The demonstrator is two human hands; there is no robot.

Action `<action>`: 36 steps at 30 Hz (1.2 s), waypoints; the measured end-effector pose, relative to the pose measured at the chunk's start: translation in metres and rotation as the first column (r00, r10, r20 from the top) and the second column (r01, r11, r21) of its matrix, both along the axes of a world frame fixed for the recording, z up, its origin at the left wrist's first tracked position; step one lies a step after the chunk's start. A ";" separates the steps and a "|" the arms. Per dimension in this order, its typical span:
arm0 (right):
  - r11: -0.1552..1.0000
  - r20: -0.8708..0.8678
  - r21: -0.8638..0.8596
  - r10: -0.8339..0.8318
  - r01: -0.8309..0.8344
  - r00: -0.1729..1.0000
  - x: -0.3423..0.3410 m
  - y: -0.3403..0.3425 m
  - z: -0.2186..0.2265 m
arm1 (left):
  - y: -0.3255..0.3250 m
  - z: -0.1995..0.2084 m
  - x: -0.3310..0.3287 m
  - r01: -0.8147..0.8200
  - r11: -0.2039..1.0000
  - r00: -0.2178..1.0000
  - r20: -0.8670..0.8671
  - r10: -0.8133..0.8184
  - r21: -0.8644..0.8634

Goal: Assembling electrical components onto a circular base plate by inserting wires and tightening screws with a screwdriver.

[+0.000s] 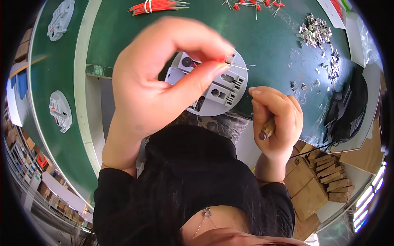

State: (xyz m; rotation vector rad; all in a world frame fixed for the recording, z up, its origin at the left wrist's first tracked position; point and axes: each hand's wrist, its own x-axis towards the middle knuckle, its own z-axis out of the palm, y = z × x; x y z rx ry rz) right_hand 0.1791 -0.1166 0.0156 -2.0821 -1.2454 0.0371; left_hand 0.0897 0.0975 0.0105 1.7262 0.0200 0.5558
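My left hand [154,78] is closed in a pinch above a round light-grey plastic housing [211,107]. Between its thumb and forefinger is a small red part with two thin wire leads [243,67], which point to the right. The housing has slots, small metal clips and a dark round piece, and my left hand hides part of it. Just right of the housing, my right hand [281,117] is curled round a brown rod-like handle [267,128]. Only the blunt end of that handle shows; its other end is hidden by the fingers.
Red wires [158,5] lie bundled at the back of the green table, near loose red parts with leads [256,5]. Metal clips [316,33] are heaped at right, beside a black pouch [351,110]. Similar housings [60,110] sit on the left strip; cardboard boxes [305,188] stand lower right.
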 end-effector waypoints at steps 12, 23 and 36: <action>0.995 0.063 -0.071 -0.067 0.071 0.996 0.016 0.016 0.004 | 0.007 -0.001 0.002 0.018 0.902 0.972 -0.219 0.085 0.431; 0.988 -0.080 -0.047 -0.147 0.144 0.986 0.009 0.022 0.005 | 0.014 0.011 -0.002 0.074 0.951 0.909 -0.412 0.060 0.300; 0.994 0.046 0.088 -0.075 0.071 0.996 0.005 0.022 0.009 | 0.009 0.031 -0.017 0.030 0.839 0.917 -0.348 0.192 0.543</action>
